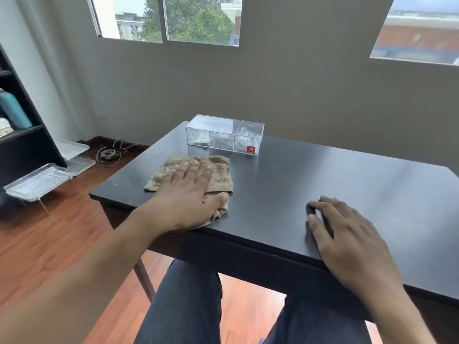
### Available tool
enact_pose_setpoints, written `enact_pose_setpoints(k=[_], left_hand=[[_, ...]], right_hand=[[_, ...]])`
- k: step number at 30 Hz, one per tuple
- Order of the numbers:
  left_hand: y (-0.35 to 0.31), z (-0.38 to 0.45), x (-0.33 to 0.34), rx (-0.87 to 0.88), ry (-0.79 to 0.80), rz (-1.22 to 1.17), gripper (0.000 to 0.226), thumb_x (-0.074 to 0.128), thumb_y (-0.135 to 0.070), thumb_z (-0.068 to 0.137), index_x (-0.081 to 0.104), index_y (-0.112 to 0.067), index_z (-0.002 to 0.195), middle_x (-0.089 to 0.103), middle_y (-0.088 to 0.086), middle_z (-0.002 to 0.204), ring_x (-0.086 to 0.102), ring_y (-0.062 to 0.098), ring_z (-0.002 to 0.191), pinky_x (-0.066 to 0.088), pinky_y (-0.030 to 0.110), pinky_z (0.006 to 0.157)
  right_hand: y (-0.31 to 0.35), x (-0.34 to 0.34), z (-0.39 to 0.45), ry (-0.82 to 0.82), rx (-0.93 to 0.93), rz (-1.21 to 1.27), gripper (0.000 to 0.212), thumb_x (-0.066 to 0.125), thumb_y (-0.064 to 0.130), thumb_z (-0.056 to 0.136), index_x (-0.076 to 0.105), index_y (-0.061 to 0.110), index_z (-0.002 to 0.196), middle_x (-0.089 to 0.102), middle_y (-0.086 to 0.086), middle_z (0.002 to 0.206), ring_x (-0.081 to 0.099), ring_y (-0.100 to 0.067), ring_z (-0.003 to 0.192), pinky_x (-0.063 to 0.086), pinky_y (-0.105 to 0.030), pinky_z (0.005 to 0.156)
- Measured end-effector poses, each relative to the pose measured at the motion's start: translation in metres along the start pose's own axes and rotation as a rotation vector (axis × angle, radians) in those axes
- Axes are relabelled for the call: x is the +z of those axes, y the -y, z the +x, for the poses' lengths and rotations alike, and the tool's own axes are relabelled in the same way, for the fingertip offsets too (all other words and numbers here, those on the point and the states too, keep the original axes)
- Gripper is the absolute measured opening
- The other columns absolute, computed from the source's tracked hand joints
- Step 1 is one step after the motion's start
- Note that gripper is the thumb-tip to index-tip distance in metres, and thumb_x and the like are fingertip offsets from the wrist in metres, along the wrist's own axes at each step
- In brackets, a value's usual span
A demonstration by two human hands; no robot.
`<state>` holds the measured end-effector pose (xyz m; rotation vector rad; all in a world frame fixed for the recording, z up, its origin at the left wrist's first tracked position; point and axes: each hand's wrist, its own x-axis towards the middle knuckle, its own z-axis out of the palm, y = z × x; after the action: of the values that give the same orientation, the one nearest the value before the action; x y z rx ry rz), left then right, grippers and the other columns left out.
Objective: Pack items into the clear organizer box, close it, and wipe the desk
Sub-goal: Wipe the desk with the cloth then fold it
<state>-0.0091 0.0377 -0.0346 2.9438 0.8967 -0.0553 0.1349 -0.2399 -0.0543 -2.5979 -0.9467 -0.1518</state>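
The clear organizer box (224,137) sits at the far edge of the counter (347,184), lid down and flush, with small pale items visible in its compartments through the walls. So the packing and closing look done, and the box seems parked back there to leave the near surface free for wiping.

And wiping is what we have. The left hand (188,194) lies flat on the tan cloth (218,172), palm down, fingers straight and slightly spread, pointing away toward the box. The thumb reaches across the cloth's near right corner, where the fabric bunches up a little under it. That grip is wide, a flat press and not a clutch, which suits pushing a cloth across a smooth top. The forearm comes in low from the left, crossing the near edge of the counter.

Over on the other side, the right hand (347,234) rests on the bare counter near its front edge, well apart from the cloth. Its fingers are relaxed, lightly bent at the knuckles, tips touching the surface and holding nothing. My guess is it's bracing the body while the left does the work.

The cloth is near the box but not touching it.
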Motion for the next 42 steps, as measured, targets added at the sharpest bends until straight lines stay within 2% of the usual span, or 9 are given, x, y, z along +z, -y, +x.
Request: enact_pose_setpoints(k=[8, 11, 15, 21, 24, 27, 31, 36, 42], left_hand=[[-0.018, 0.031, 0.001, 0.066, -0.053, -0.044, 0.088, 0.018, -0.084, 0.086, 0.007, -0.039, 0.161, 0.002, -0.004, 0.172, 0.003, 0.023, 0.158, 0.001, 0.047, 0.125], [0.004, 0.043, 0.0, 0.053, -0.07, -0.058, 0.088, 0.016, -0.088, 0.082, 0.009, -0.047, 0.159, 0.005, -0.01, 0.171, 0.005, 0.018, 0.158, 0.003, 0.046, 0.127], [0.045, 0.047, -0.002, -0.036, -0.062, -0.055, 0.099, 0.007, -0.093, 0.072, 0.009, -0.047, 0.159, 0.006, -0.009, 0.172, 0.005, 0.017, 0.158, 0.004, 0.047, 0.127], [0.075, 0.016, 0.003, -0.125, -0.07, -0.064, 0.096, 0.008, -0.092, 0.076, 0.006, -0.046, 0.16, 0.003, -0.009, 0.172, 0.004, 0.019, 0.158, 0.004, 0.046, 0.127], [0.066, 0.004, 0.004, -0.145, -0.044, -0.069, 0.099, 0.003, -0.091, 0.072, 0.002, -0.046, 0.16, -0.001, -0.008, 0.172, 0.002, 0.023, 0.158, 0.003, 0.048, 0.126], [0.043, -0.004, 0.003, -0.157, -0.026, -0.06, 0.089, 0.012, -0.086, 0.082, -0.001, -0.045, 0.16, -0.004, -0.003, 0.172, 0.0, 0.026, 0.158, 0.002, 0.049, 0.126], [-0.008, -0.018, 0.007, -0.039, -0.047, -0.079, 0.084, 0.015, -0.082, 0.085, -0.006, -0.046, 0.159, -0.007, 0.0, 0.172, -0.005, 0.024, 0.158, -0.001, 0.048, 0.127], [-0.06, -0.013, 0.013, 0.124, -0.07, -0.097, 0.082, 0.02, -0.079, 0.089, -0.002, -0.045, 0.16, -0.008, 0.001, 0.172, -0.005, 0.023, 0.158, -0.006, 0.045, 0.124], [-0.066, -0.007, 0.012, 0.189, -0.054, -0.131, 0.081, 0.021, -0.08, 0.089, 0.001, -0.046, 0.16, -0.006, -0.002, 0.172, -0.006, 0.021, 0.158, -0.006, 0.044, 0.125]], right_hand=[[0.002, -0.002, 0.0, 0.009, 0.004, -0.001, 0.045, 0.032, 0.054, 0.1, 0.048, 0.042, 0.14, 0.04, 0.019, 0.155, 0.03, -0.006, 0.147, 0.024, -0.034, 0.122], [0.003, -0.002, 0.0, 0.016, 0.001, 0.001, 0.045, 0.032, 0.054, 0.1, 0.048, 0.042, 0.141, 0.04, 0.02, 0.155, 0.029, -0.005, 0.148, 0.024, -0.034, 0.122], [0.003, -0.003, -0.002, 0.017, 0.002, 0.004, 0.045, 0.032, 0.054, 0.1, 0.048, 0.043, 0.141, 0.039, 0.021, 0.155, 0.029, -0.004, 0.148, 0.024, -0.034, 0.122], [0.003, -0.002, -0.002, 0.005, -0.003, 0.011, 0.045, 0.033, 0.053, 0.1, 0.048, 0.042, 0.14, 0.04, 0.02, 0.155, 0.029, -0.004, 0.147, 0.023, -0.034, 0.122], [0.002, -0.001, -0.001, 0.0, 0.0, 0.01, 0.044, 0.034, 0.053, 0.1, 0.049, 0.042, 0.14, 0.041, 0.02, 0.154, 0.03, -0.005, 0.147, 0.023, -0.034, 0.123], [0.002, -0.002, -0.001, -0.001, -0.001, 0.013, 0.043, 0.034, 0.051, 0.101, 0.049, 0.042, 0.14, 0.04, 0.02, 0.154, 0.03, -0.005, 0.147, 0.022, -0.032, 0.121], [0.003, -0.002, -0.001, -0.002, -0.002, 0.017, 0.042, 0.035, 0.051, 0.101, 0.049, 0.041, 0.139, 0.041, 0.02, 0.154, 0.03, -0.004, 0.146, 0.021, -0.03, 0.121], [0.004, -0.003, 0.0, 0.003, -0.006, 0.014, 0.043, 0.035, 0.05, 0.1, 0.05, 0.041, 0.14, 0.042, 0.019, 0.154, 0.031, -0.005, 0.145, 0.022, -0.032, 0.122], [0.003, -0.002, -0.001, -0.005, -0.012, 0.005, 0.044, 0.034, 0.051, 0.101, 0.049, 0.041, 0.141, 0.041, 0.019, 0.154, 0.031, -0.005, 0.146, 0.022, -0.031, 0.122]])
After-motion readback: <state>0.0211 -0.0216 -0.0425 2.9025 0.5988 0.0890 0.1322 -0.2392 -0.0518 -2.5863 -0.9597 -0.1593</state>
